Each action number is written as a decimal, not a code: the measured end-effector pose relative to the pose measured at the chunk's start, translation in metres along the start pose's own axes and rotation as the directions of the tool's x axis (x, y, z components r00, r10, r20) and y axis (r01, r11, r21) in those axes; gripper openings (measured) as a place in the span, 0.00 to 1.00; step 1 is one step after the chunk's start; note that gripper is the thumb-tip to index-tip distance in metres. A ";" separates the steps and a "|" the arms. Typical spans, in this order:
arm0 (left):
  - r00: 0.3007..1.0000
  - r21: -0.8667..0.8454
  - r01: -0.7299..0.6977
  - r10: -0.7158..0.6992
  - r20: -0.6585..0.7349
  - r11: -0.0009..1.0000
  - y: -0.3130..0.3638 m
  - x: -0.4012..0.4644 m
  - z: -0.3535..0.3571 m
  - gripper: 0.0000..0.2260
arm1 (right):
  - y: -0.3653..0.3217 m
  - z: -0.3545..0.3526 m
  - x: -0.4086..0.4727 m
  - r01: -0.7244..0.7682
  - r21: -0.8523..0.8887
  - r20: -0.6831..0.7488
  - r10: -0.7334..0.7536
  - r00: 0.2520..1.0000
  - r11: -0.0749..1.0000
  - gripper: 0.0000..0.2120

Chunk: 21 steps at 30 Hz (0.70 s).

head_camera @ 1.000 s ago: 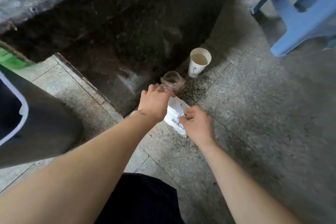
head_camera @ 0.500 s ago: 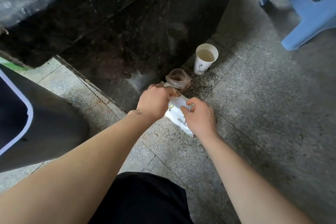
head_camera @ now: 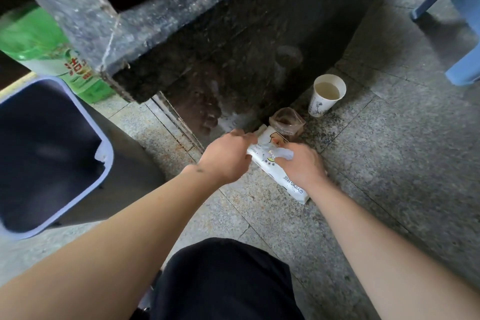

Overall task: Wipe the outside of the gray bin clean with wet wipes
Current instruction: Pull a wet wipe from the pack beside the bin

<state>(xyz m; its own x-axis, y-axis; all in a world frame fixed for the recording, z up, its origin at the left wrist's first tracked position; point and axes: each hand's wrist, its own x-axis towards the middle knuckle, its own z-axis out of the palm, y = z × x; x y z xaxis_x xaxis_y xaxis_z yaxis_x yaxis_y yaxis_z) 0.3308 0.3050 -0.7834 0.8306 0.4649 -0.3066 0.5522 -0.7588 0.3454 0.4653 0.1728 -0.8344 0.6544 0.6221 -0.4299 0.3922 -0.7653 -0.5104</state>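
Fingers point(head_camera: 281, 154) of the right hand point(head_camera: 301, 166) pinch a pale, crumpled bit of wet wipe point(head_camera: 285, 154) at the opening on top of the wipe pack point(head_camera: 275, 171), so they are clenched on the sheet, probably to draw it out. The left hand point(head_camera: 226, 157) lies on the pack's near-left end with its fingers curled down over the edge; it seems to pin the pack to the floor point(head_camera: 389, 163) so that it does not lift with the sheet, though the fingertips themselves are blurred and how firmly they grip cannot be told.

The pack lies flat on the stone floor, slanting from the foot of the dark stone counter point(head_camera: 233, 47) toward the person. Its far end touches or nearly touches a small clear plastic container point(head_camera: 287, 123), and 1 paper cup point(head_camera: 326, 95) with cloudy liquid stands upright just beyond that, apart from the pack.

The gray bin point(head_camera: 124, 176) stands at the left, well apart from both hands, its mouth open upward with a pale rim and a bit of white liner showing inside the corner. Its outer wall faces the person and is within easy reach for wiping. By this view, wiping has not begun: the step in hand is getting 1 wipe free. A green bottle point(head_camera: 52, 54) stands behind the bin, and a blue stool point(head_camera: 462, 34) is at the far right.
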 end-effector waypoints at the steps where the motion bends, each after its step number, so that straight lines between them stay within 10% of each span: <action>1: 1.000 -0.001 0.006 -0.006 -0.001 1.000 0.000 -0.002 -0.002 0.17 | -0.002 0.000 0.000 -0.010 0.004 0.002 0.010 1.000 1.000 0.07; 21: 0.991 0.150 0.031 -0.011 -0.132 0.988 -0.033 -0.061 -0.053 0.12 | -0.005 -0.006 -0.024 0.044 0.141 -0.086 -0.032 0.996 0.989 0.07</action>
<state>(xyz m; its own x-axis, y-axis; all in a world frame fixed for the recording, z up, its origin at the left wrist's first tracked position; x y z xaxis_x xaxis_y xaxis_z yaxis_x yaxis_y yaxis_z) 0.2663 0.3258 -0.7288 0.8269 0.5291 -0.1905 0.5603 -0.8041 0.1986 0.4518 0.1610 -0.8174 0.6946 0.6300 -0.3474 0.3260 -0.7061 -0.6286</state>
